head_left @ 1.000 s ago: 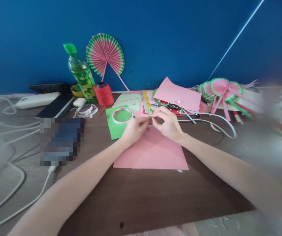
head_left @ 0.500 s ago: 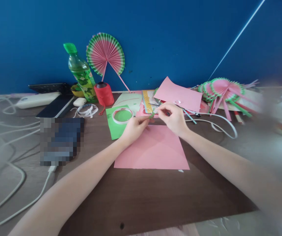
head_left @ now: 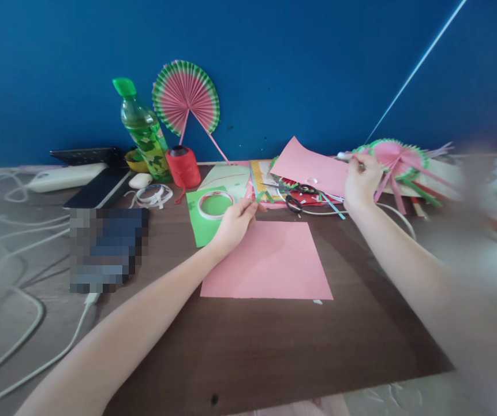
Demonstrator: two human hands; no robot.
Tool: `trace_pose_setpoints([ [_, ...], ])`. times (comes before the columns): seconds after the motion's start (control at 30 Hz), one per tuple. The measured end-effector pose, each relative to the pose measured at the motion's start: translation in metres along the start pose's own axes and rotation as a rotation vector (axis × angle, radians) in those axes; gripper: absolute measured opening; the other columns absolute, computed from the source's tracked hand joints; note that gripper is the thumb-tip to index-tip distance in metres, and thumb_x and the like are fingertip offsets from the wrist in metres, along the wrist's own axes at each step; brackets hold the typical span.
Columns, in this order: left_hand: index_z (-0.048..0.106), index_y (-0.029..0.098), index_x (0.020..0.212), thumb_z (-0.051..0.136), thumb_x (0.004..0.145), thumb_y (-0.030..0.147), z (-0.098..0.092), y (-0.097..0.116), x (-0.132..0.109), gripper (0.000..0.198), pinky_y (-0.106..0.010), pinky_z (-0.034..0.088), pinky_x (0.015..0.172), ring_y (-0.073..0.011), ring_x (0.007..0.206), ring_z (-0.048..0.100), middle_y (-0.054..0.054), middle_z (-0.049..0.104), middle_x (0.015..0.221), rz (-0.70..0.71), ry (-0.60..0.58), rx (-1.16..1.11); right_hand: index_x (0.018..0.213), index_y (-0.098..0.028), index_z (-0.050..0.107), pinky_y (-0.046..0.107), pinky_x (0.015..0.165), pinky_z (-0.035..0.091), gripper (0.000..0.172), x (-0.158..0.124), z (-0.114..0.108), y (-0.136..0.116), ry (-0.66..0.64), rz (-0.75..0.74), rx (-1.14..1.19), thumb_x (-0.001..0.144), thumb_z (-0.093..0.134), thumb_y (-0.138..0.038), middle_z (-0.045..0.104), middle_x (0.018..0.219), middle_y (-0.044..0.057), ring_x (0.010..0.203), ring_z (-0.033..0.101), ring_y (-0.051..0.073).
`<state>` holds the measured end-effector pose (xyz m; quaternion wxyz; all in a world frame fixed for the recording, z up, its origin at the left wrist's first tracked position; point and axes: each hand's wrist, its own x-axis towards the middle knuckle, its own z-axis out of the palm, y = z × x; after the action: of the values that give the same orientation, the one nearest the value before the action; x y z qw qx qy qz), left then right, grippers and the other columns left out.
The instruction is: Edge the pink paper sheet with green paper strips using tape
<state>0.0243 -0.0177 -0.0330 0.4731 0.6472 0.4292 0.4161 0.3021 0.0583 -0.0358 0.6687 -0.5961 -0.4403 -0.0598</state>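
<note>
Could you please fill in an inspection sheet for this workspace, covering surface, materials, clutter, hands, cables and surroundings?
Surface: brown table; a pale scrap lies by the near edge of the pink sheet.
Materials: the pink sheet lies flat; a white ring-shaped roll rests on green paper; scissors lie beyond the sheet.
Clutter: bottle, red container and loose pink paper farther back; pixelated dark device at left.
Hands: left hand pinches a green strip; right hand is raised beside pleated fans, its grip unclear.
Cables: white cables cross the left side, one plugged into the device.
Surroundings: blue wall behind; right edge too blurred to read.
</note>
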Motion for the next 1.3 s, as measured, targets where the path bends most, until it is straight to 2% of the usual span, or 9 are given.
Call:
trace_pose_setpoints([
  [0.13, 0.055, 0.016, 0.073, 0.037, 0.085, 0.023, 0.001, 0.003, 0.0, 0.023, -0.021, 0.019, 0.039, -0.0061, 0.04, 0.024, 0.007, 0.027, 0.047, -0.046, -0.03, -0.159, 0.073, -0.018, 0.061, 0.038, 0.079, 0.046, 0.033, -0.01, -0.001, -0.012, -0.06, -0.06, 0.038, 0.066, 0.033, -0.001, 0.064, 0.08, 0.006, 0.077, 0.061, 0.019],
  [0.27, 0.049, 0.017, 0.073, 0.034, 0.075, 0.012, 0.001, 0.002, 0.001, 0.016, -0.021, 0.019, 0.041, -0.0072, 0.042, 0.025, 0.007, 0.03, 0.049, -0.058, -0.038, -0.17, 0.075, -0.019, 0.06, 0.039, 0.079, 0.045, 0.029, -0.023, 0.0, -0.034, -0.198, -0.116, 0.061, 0.072, 0.034, -0.006, 0.063, 0.069, 0.003, 0.077, 0.061, 0.02],
  [0.37, 0.044, 0.019, 0.081, 0.035, 0.076, 0.014, 0.0, -0.001, 0.003, 0.012, -0.021, 0.023, 0.043, -0.0072, 0.042, 0.028, 0.008, 0.035, 0.051, -0.026, -0.035, -0.127, 0.082, -0.02, 0.059, 0.035, 0.067, 0.046, 0.026, -0.029, 0.0, -0.045, -0.271, -0.092, 0.044, 0.077, 0.035, -0.01, 0.057, 0.056, -0.002, 0.059, 0.057, 0.016],
  [0.5, 0.035, 0.022, 0.088, 0.038, 0.078, 0.016, 0.0, -0.005, 0.004, 0.011, -0.02, 0.025, 0.044, -0.0072, 0.042, 0.031, 0.01, 0.045, 0.054, 0.016, -0.034, -0.121, 0.091, -0.021, 0.058, 0.033, 0.063, 0.047, 0.027, -0.036, 0.0, -0.055, -0.332, -0.175, 0.057, 0.07, 0.046, -0.009, 0.063, 0.075, 0.002, 0.066, 0.059, 0.016],
  [0.7, 0.043, 0.02, 0.08, 0.044, 0.081, 0.02, 0.002, -0.002, 0.0, 0.001, -0.021, 0.033, 0.052, -0.0076, 0.05, 0.041, 0.006, 0.05, 0.057, 0.091, -0.056, -0.008, 0.091, -0.024, 0.063, 0.043, 0.092, 0.039, 0.022, -0.059, -0.005, -0.089, -0.794, -0.519, 0.151, 0.076, 0.051, -0.014, 0.067, 0.102, 0.004, 0.103, 0.056, 0.023],
  [0.87, 0.049, 0.019, 0.076, 0.045, 0.08, 0.018, 0.003, -0.001, -0.002, 0.005, -0.022, 0.039, 0.065, -0.0092, 0.063, 0.049, 0.005, 0.05, 0.061, 0.185, -0.026, 0.076, 0.077, -0.02, 0.064, 0.037, 0.078, 0.043, 0.009, -0.071, -0.009, -0.105, -1.017, -0.709, 0.127, 0.078, 0.055, -0.02, 0.067, 0.079, 0.004, 0.082, 0.058, 0.02],
  [0.97, 0.05, 0.019, 0.078, 0.046, 0.079, 0.018, 0.003, -0.003, -0.002, 0.005, -0.024, 0.041, 0.07, -0.0111, 0.069, 0.052, 0.002, 0.054, 0.07, 0.24, 0.028, 0.152, 0.072, -0.018, 0.063, 0.031, 0.066, 0.041, 0.008, -0.071, -0.01, -0.105, -1.06, -0.653, 0.081, 0.076, 0.056, -0.017, 0.065, 0.071, 0.003, 0.069, 0.054, 0.017],
  [1.13, 0.052, 0.02, 0.081, 0.054, 0.075, 0.015, 0.004, -0.002, -0.006, 0.008, -0.036, 0.036, 0.089, -0.0184, 0.097, 0.047, -0.004, 0.052, 0.096, 0.442, 0.338, 0.484, 0.071, -0.016, 0.062, 0.028, 0.066, 0.039, 0.008, -0.07, -0.013, -0.109, -1.094, -0.468, 0.049, 0.075, 0.055, -0.016, 0.063, 0.073, 0.003, 0.071, 0.054, 0.016],
  [1.3, 0.062, 0.023, 0.08, 0.056, 0.08, 0.026, 0.007, 0.002, -0.012, 0.006, -0.043, 0.028, 0.095, -0.0233, 0.11, 0.039, -0.005, 0.044, 0.114, 0.38, 0.302, 0.656, 0.071, -0.017, 0.061, 0.027, 0.062, 0.036, 0.009, -0.071, -0.014, -0.113, -1.129, -0.442, 0.072, 0.076, 0.054, -0.017, 0.061, 0.071, 0.002, 0.067, 0.051, 0.014],
])
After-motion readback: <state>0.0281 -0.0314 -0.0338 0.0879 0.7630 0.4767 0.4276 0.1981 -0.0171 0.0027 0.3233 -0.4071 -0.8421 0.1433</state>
